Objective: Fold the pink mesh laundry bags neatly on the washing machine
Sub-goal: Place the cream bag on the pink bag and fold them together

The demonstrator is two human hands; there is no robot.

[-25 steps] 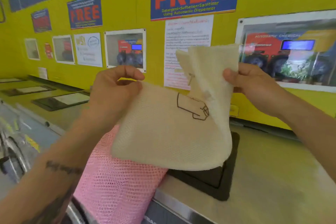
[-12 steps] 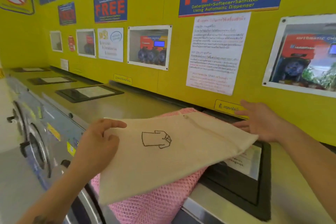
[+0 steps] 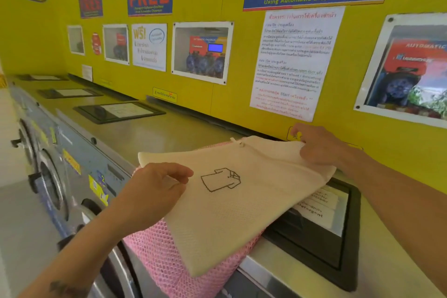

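A cream mesh laundry bag (image 3: 232, 213) with a black shirt drawing lies flat across a pink mesh laundry bag (image 3: 164, 259) on the washing machine top (image 3: 154, 133). The pink bag hangs over the machine's front edge and is mostly covered by the cream one. My left hand (image 3: 154, 191) grips the cream bag's left edge, fingers curled over it. My right hand (image 3: 319, 147) holds the bag's far right corner near the wall, fingers curled down onto the fabric.
A black-framed detergent lid (image 3: 338, 232) with white labels sits in the machine top, partly under the bags. More such lids (image 3: 121, 111) lie along the row of machines to the left. The yellow wall (image 3: 237, 104) with posters stands right behind.
The cream bag came down from being held up in the air to lying flat over the pink bag. My right hand went from open beside the bag to gripping its far corner.
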